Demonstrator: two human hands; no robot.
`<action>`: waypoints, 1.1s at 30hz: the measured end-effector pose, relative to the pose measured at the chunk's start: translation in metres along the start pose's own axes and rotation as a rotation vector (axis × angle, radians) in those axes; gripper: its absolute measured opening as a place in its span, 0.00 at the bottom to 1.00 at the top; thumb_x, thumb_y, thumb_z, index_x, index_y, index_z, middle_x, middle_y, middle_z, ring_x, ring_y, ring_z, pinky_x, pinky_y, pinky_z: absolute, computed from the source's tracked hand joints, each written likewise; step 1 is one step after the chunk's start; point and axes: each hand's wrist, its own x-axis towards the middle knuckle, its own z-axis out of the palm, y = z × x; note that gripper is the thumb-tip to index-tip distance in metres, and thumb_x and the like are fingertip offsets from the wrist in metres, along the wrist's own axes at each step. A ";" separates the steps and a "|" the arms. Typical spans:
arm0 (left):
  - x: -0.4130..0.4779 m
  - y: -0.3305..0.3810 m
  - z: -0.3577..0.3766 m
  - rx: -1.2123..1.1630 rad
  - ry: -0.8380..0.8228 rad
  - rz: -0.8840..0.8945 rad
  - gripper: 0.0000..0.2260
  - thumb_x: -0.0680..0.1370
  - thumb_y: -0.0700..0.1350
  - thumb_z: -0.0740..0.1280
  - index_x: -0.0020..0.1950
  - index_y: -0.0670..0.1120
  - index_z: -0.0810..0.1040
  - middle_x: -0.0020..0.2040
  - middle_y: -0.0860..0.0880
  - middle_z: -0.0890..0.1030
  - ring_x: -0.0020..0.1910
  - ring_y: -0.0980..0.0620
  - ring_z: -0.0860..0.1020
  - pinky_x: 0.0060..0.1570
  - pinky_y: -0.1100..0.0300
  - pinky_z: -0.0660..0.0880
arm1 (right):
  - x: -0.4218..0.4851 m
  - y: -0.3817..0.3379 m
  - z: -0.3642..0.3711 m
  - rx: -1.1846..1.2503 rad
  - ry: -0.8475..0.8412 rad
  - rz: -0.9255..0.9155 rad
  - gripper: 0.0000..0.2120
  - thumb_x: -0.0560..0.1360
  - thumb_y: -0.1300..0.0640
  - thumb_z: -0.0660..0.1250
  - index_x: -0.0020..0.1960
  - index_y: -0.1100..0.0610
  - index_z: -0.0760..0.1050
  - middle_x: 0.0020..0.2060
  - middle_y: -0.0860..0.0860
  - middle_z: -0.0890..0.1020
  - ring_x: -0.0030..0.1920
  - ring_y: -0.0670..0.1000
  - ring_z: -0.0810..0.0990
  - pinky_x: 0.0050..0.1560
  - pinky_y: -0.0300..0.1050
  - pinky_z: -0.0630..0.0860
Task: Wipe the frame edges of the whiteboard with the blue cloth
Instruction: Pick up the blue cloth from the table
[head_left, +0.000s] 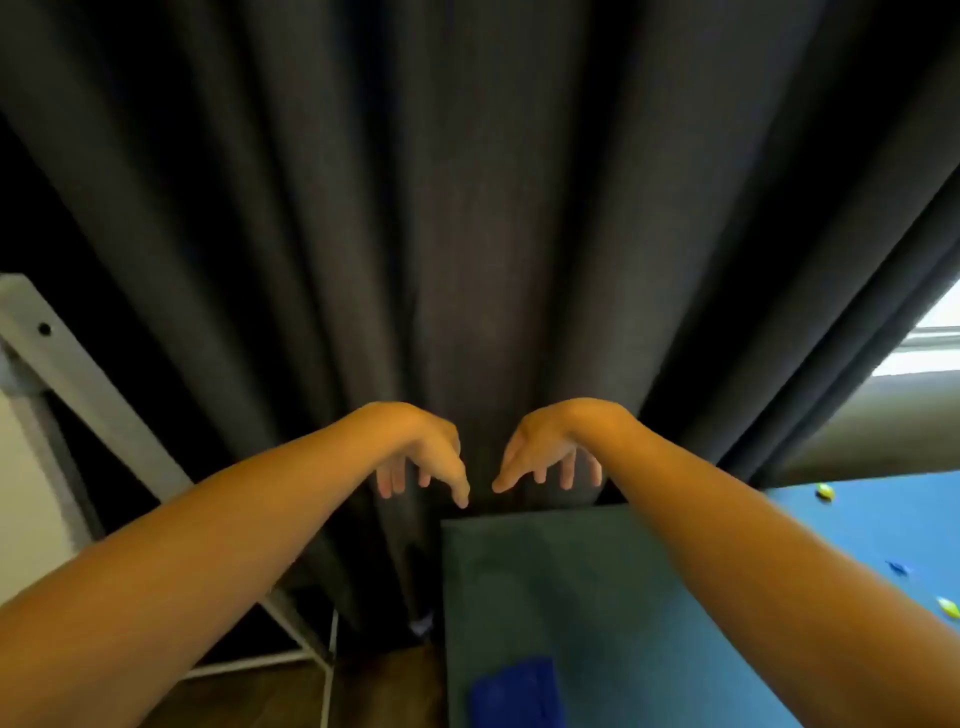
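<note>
Curtain (467, 208), dark grey and hanging in deep folds, fills most of the view. Below it at the lower right lies a blue desk (597, 597), its near part in shadow and its far right part brighter. At the left edge stands the whiteboard (21, 493), of which only a strip of white surface and its grey frame (78, 374) with sloping metal legs show. Both bare forearms reach forward from the bottom corners. The left hand (421, 452) and the right hand (550, 449) hang side by side before the curtain, just apart, wrists bent and fingers (460, 493) drooping downward, loose and spread, grasping nothing. The cloth (519, 693), deep blue and folded, lies on the desk at the bottom edge, well apart from both hands. A few small yellow and blue bits (824, 491) are scattered on the desk at far right, too blurred to identify.
</note>
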 end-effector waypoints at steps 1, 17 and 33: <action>0.011 -0.001 0.013 0.032 -0.028 -0.012 0.24 0.67 0.56 0.77 0.56 0.50 0.73 0.57 0.44 0.77 0.49 0.41 0.81 0.47 0.44 0.83 | 0.013 0.003 0.012 -0.025 -0.014 0.000 0.31 0.75 0.40 0.68 0.74 0.51 0.68 0.68 0.53 0.72 0.40 0.47 0.76 0.19 0.39 0.75; 0.171 -0.001 0.294 -0.190 0.096 -0.060 0.33 0.70 0.50 0.76 0.69 0.45 0.64 0.67 0.39 0.71 0.63 0.39 0.73 0.57 0.48 0.76 | 0.172 0.099 0.288 0.241 0.114 0.149 0.32 0.68 0.50 0.76 0.66 0.47 0.64 0.66 0.57 0.60 0.63 0.65 0.67 0.58 0.56 0.76; 0.046 -0.048 0.185 -1.840 0.170 0.202 0.14 0.76 0.45 0.69 0.59 0.39 0.80 0.56 0.39 0.83 0.54 0.42 0.83 0.57 0.47 0.77 | 0.092 0.045 0.153 1.426 -0.189 -0.501 0.20 0.70 0.59 0.74 0.62 0.58 0.80 0.56 0.58 0.84 0.54 0.56 0.84 0.55 0.55 0.81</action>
